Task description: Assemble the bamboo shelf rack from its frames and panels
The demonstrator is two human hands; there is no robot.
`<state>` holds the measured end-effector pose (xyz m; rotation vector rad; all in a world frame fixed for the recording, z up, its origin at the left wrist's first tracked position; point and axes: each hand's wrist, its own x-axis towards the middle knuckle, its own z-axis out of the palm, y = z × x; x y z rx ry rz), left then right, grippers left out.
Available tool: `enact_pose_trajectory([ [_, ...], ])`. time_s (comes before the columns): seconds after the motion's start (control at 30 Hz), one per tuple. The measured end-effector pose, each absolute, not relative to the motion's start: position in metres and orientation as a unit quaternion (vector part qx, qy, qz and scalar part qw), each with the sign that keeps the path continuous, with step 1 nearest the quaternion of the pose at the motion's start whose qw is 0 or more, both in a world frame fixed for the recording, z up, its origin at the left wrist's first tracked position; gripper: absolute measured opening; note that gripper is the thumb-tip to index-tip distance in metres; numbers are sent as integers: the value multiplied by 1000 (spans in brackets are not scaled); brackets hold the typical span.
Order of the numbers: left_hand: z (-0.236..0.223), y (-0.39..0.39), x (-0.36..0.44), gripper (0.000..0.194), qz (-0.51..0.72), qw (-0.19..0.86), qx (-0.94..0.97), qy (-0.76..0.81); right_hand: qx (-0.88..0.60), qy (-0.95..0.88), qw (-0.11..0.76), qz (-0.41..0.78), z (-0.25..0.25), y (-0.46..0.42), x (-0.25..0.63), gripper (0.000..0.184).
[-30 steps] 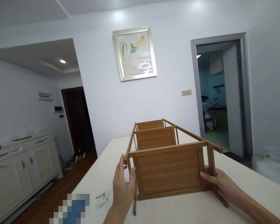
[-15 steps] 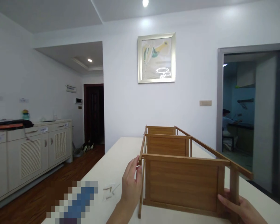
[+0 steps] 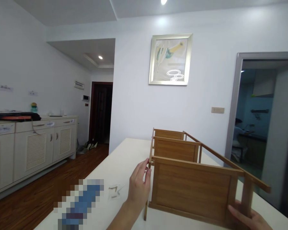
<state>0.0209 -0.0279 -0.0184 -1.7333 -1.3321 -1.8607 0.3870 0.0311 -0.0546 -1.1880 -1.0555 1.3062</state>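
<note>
A bamboo shelf rack [image 3: 192, 187] lies on its side on the white table [image 3: 120, 166], its three slatted panels standing up one behind another. My left hand [image 3: 138, 188] grips the near left upright of the rack, fingers curled round the thin bar. My right hand [image 3: 248, 217] holds the near right leg at the bottom right corner, fingers wrapped on the wood and partly cut off by the frame edge.
A small clear bag of screws [image 3: 116, 190] lies on the table left of my left hand. A white sideboard [image 3: 33, 143] stands along the left wall. Another person sits in the room beyond the doorway [image 3: 240, 134] at right. A framed picture [image 3: 170, 59] hangs ahead.
My view has swung left and up, so the rack sits further right and lower. Both hands keep their hold on the rack's near uprights.
</note>
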Motion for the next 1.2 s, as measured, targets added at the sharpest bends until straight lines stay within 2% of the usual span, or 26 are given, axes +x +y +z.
enact_pose_trajectory([
  [0.1,-19,-28,23,38,-659,34,-568,-492,-460,-470,532,533,-51,24,386,47],
  [0.23,-25,-21,26,57,-670,-138,-504,-528,-431,-495,542,525,-49,20,389,42],
  [0.33,-31,-13,27,52,-658,-231,-508,-506,-424,-491,543,532,-50,20,392,41],
  [0.47,-36,-8,25,47,-660,-317,-491,-471,-422,-486,549,534,-52,19,393,41],
  [0.7,-37,-7,22,49,-675,-424,-439,-414,-450,-513,544,488,-46,19,392,46],
  [0.77,-38,-7,22,48,-674,-432,-437,-409,-475,-527,560,427,-44,18,394,51],
  [0.83,-39,-7,22,46,-675,-433,-439,-405,-512,-531,600,308,-42,13,396,52],
  [0.97,-40,-5,23,45,-679,-431,-441,-398,-505,-532,677,-59,-33,-7,387,36],
  [1.07,-39,-6,23,45,-680,-430,-438,-401,-341,-641,651,-219,-12,-20,354,14],
  [1.2,-37,-8,24,44,-681,-429,-437,-402,-193,-745,572,-284,27,-16,280,25],
])
